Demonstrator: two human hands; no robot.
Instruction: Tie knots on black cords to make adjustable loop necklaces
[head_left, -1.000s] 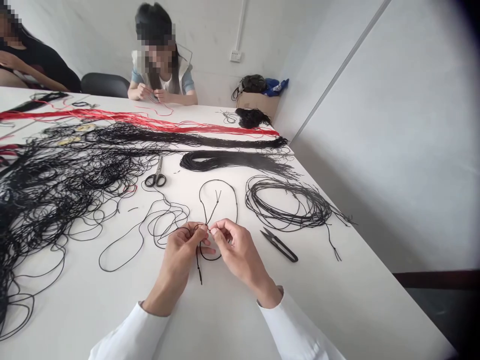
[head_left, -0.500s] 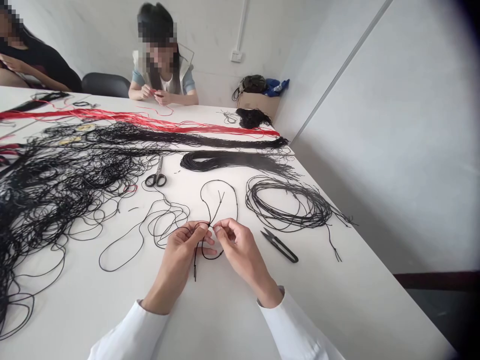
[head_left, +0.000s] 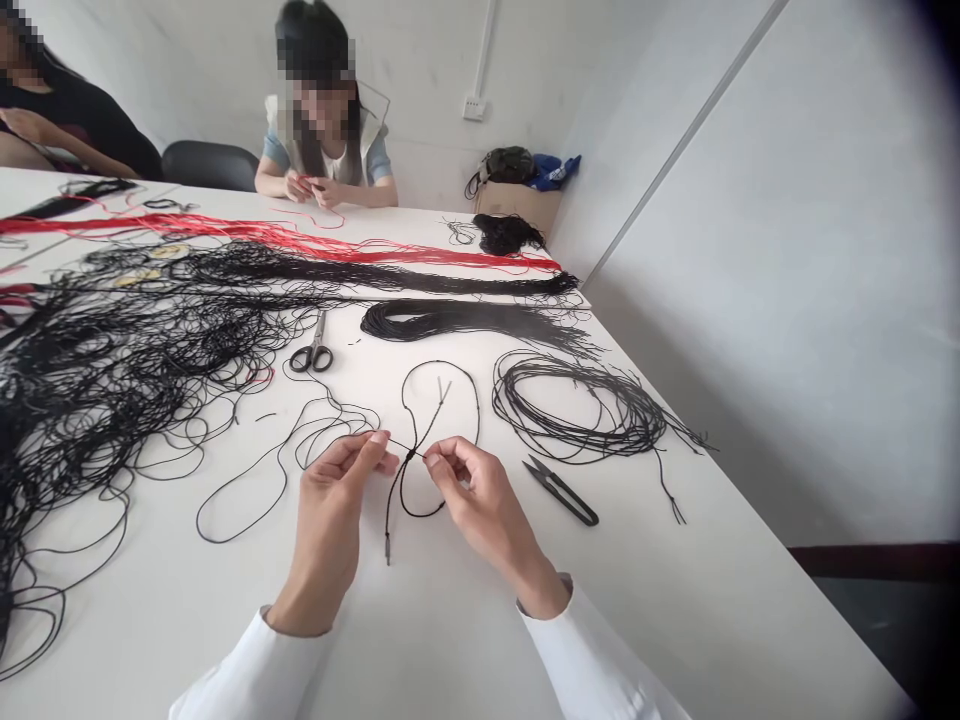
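Note:
Between my hands a looped black cord [head_left: 478, 400] hangs with a small knot [head_left: 411, 454] near its middle. My left hand [head_left: 339, 495] pinches a thin black cord running leftward out of the knot. On the other side, my right hand [head_left: 472, 495] pinches a short end just right of the knot. One pair of cord ends dangles below the knot; another points away above it. Black thread snips [head_left: 562, 492] lie to the right of my right hand, and scissors [head_left: 312, 355] with black handles rest beyond my left hand.
A coil of black cord [head_left: 517, 430] lies at the right, a folded black bundle [head_left: 450, 318] behind. Tangled black cord [head_left: 135, 370] spreads over the left of the white table [head_left: 450, 650]. Red cords [head_left: 300, 240] stretch across farther back. Across sits a person [head_left: 326, 160] handling red cord.
My left hand has moved left, away from the knot, drawing the thin cord out straight. The knot is now uncovered between my hands. My right hand has hardly moved.

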